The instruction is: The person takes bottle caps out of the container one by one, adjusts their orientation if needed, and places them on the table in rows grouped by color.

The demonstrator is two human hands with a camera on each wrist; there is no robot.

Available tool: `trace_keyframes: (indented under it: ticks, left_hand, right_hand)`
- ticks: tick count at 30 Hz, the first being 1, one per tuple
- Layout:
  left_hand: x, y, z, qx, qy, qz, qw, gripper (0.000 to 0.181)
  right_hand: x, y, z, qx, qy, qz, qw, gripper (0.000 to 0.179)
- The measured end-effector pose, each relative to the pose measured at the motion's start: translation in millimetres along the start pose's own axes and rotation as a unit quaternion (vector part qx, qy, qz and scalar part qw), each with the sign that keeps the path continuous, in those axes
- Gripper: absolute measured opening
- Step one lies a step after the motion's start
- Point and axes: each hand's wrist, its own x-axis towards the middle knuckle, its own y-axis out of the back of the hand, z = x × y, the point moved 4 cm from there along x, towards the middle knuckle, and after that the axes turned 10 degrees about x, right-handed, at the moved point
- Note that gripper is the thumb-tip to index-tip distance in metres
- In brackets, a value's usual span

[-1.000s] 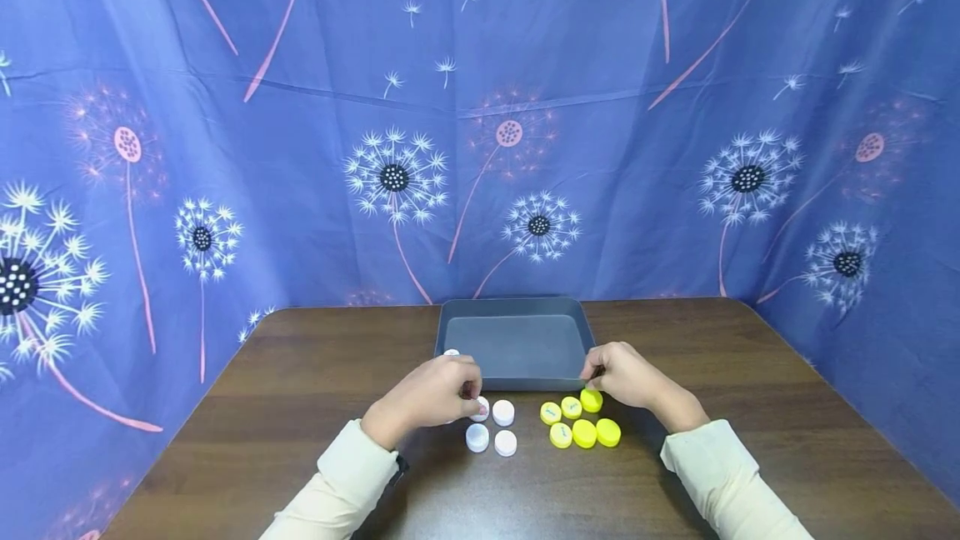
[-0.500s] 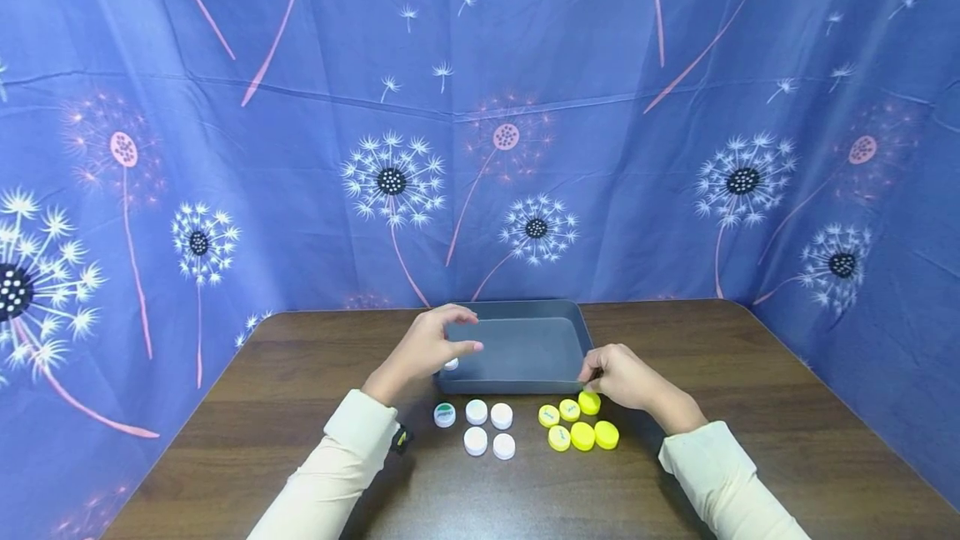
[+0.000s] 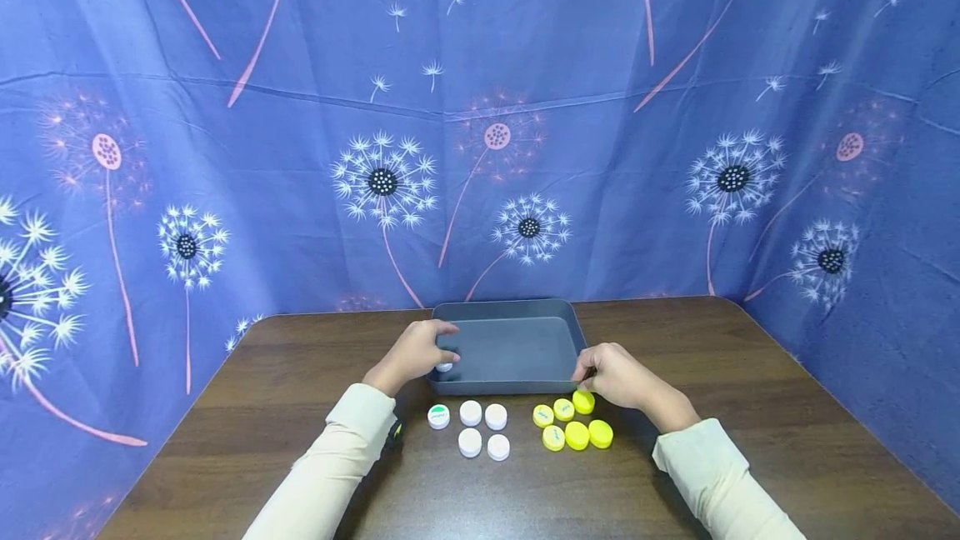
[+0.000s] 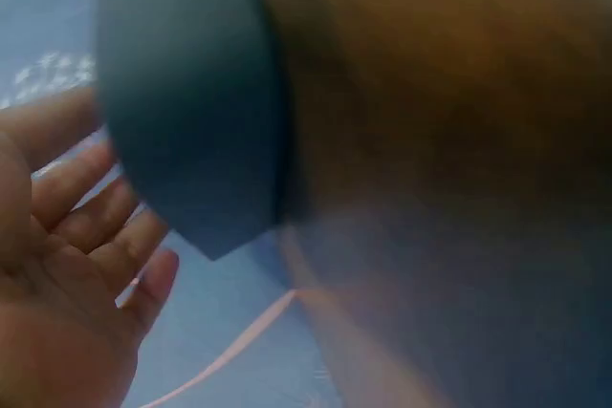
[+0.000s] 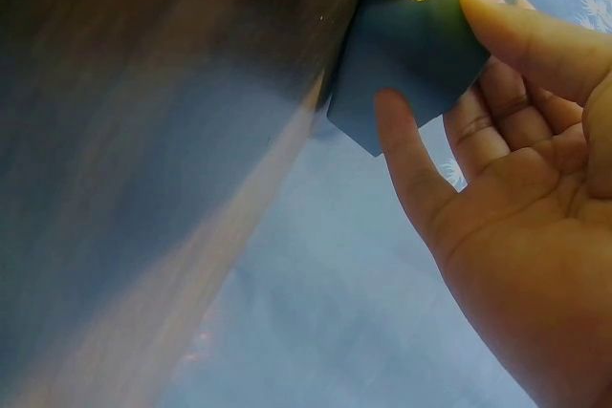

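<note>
A dark grey tray (image 3: 510,388) lies on the wooden table. My left hand (image 3: 411,354) hovers at its left side, thumb and fingers apart, with a white bottle cap (image 3: 444,367) just under the thumb inside the tray. In the left wrist view the fingers (image 4: 100,212) spread loosely beside the tray's wall. My right hand (image 3: 618,375) grips the front right corner of the tray. Before the tray lie several white caps (image 3: 470,413), including one with a green print (image 3: 438,417). Several yellow caps (image 3: 577,436) sit in two rows near my right hand.
A blue cloth with dandelion prints (image 3: 480,123) hangs behind and at both sides of the wooden table (image 3: 330,357). One yellow cap (image 3: 582,401) stands close to the tray's front right corner.
My left hand has moved from among the white caps up to the tray's left side, uncovering the cap with the green print. The right hand has stayed at the tray's corner.
</note>
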Motion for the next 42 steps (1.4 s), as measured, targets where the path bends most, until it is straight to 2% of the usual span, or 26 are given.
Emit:
trace_keyframes:
  ticks: [5,10,15,25,33,42]
  left_hand:
    - [-3.0,-7.1,-1.9,0.103,-0.012,-0.005,0.9946,0.037]
    - [-4.7,-8.9,2.1,0.143,-0.023,-0.02,0.9893,0.037]
    - [-5.5,-13.0,1.1,0.151,-0.029,-0.031,0.9876,0.038]
    - [-6.4,-16.6,1.1,0.128,-0.027,-0.042,0.9905,0.034]
    - [-10.3,-15.2,3.7,0.126,-0.034,-0.042,0.9906,0.017]
    - [-10.5,-15.5,3.8,0.112,-0.036,-0.044,0.9921,0.015]
  right_hand:
    - [0.5,0,0,-0.005,-0.002,0.001,1.0,0.019]
    - [0.3,1,1,-0.005,-0.001,0.002,1.0,0.019]
    - [0.1,0,1,-0.003,0.002,-0.002,1.0,0.018]
    - [-0.1,-1,0,-0.005,-0.012,-0.004,0.9999,0.018]
    - [0.2,-1,1,-0.006,-0.012,0.0,0.9999,0.019]
    - [0.3,-2,2,-0.005,-0.011,-0.001,0.9999,0.02]
